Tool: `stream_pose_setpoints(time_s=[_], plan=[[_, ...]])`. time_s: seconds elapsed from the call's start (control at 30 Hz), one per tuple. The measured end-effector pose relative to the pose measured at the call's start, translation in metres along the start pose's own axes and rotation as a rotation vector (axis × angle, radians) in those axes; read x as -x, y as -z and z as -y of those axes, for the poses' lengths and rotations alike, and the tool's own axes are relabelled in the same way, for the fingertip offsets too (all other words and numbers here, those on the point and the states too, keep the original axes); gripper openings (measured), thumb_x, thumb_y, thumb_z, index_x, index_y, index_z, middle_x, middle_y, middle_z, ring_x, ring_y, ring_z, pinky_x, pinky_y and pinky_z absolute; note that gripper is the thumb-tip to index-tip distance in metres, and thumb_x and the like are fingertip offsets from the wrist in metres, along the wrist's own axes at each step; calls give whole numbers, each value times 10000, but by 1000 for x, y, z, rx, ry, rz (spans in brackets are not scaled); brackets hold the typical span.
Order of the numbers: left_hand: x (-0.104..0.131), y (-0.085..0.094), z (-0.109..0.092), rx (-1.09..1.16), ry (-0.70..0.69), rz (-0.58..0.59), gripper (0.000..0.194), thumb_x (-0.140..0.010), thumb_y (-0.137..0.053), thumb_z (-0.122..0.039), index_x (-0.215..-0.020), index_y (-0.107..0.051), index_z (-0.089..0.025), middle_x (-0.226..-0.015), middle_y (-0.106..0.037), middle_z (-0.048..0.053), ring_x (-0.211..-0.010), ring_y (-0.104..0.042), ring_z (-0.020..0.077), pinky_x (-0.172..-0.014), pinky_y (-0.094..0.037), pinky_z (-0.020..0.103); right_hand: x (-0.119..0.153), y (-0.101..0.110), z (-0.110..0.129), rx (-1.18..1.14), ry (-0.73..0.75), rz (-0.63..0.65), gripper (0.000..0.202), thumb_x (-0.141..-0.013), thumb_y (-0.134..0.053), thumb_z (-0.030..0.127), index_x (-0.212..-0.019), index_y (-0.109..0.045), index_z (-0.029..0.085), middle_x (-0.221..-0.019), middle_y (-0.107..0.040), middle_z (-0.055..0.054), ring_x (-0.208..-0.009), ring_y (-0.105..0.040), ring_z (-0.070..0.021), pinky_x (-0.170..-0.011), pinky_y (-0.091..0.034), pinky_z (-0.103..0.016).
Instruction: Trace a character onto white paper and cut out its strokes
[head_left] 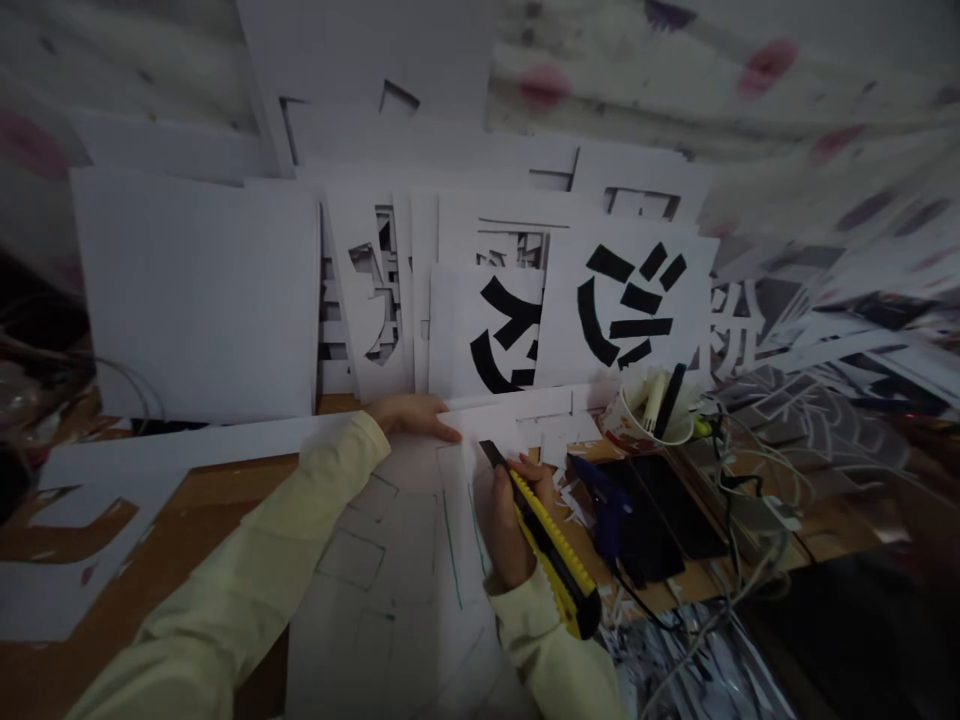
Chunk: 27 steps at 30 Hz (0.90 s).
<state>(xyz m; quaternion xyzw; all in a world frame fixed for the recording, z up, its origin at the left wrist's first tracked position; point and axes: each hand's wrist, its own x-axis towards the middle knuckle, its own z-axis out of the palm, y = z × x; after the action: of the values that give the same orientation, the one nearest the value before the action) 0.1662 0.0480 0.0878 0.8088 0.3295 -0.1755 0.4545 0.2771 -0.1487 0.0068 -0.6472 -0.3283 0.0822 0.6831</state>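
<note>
A large white sheet [360, 640] with green and dark outline strokes lies on the brown table. My left hand [415, 415] rests on its far part, fingers stretched out and pointing right. Closer to me and to the right, my right hand [516, 520] is wrapped round a yellow and black box cutter [551, 555]. The cutter's dark blade points up and left, near the drawn lines; whether it touches the sheet cannot be made out.
Behind stand white boards [199, 300], some with cut-outs or black strokes. On the right are a paper cup [637, 430] with tools, a blue glue gun [604, 500], a dark phone-like slab [679, 505], cables and paper scraps. Cut sheets lie left.
</note>
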Motion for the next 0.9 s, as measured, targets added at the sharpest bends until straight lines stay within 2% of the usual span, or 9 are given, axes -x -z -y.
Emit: stream_pose_setpoints(time_s=[0.13,0.3,0.5,0.7,0.83,0.9], plan=[[3,-1,6,4,11,-42,673,-638,-649,-694,-1015,-728,-142,-1065,-751,129,-968,-655,308,-759,-456,309,3,-1,-2,11,-32,26,222,-857,-663,418,-872,-635,199,-952,-676,-53,-1098,-597,-252,-979,-441,-428],[1,-2,13,114,29,-42,702,-577,-698,-695,-989,-739,-128,-1037,-747,145,-981,-655,342,-781,-470,347,4,-1,-3,16,2,36,197,-867,-660,400,-884,-645,204,-939,-670,-47,-1117,-584,-253,-1001,-425,-436],[-4,-6,20,250,32,11,718,-580,-721,-644,-1115,-705,-165,-1165,-731,129,-1050,-666,329,-789,-515,332,6,0,-4,21,-40,42,185,-855,-658,372,-905,-645,194,-1009,-666,-66,-1125,-583,-254,-1006,-429,-433],[-2,-12,24,351,110,55,746,-549,-774,-587,-1146,-690,-149,-1169,-728,152,-1065,-674,343,-808,-550,367,13,-2,-4,8,-63,59,221,-845,-664,405,-893,-642,190,-1025,-660,-62,-1039,-603,-227,-938,-455,-384],[2,-10,23,360,102,60,732,-558,-765,-557,-1171,-681,-167,-1193,-723,129,-1099,-663,333,-856,-538,363,14,-2,-5,11,-59,63,267,-835,-678,449,-881,-646,187,-1029,-653,-60,-960,-610,-211,-894,-461,-369],[3,-8,21,330,103,48,738,-542,-776,-558,-1147,-692,-143,-1198,-716,154,-1116,-648,358,-870,-528,377,13,-2,-6,12,-63,71,281,-836,-678,464,-889,-648,189,-1027,-653,-57,-921,-610,-201,-876,-465,-368]])
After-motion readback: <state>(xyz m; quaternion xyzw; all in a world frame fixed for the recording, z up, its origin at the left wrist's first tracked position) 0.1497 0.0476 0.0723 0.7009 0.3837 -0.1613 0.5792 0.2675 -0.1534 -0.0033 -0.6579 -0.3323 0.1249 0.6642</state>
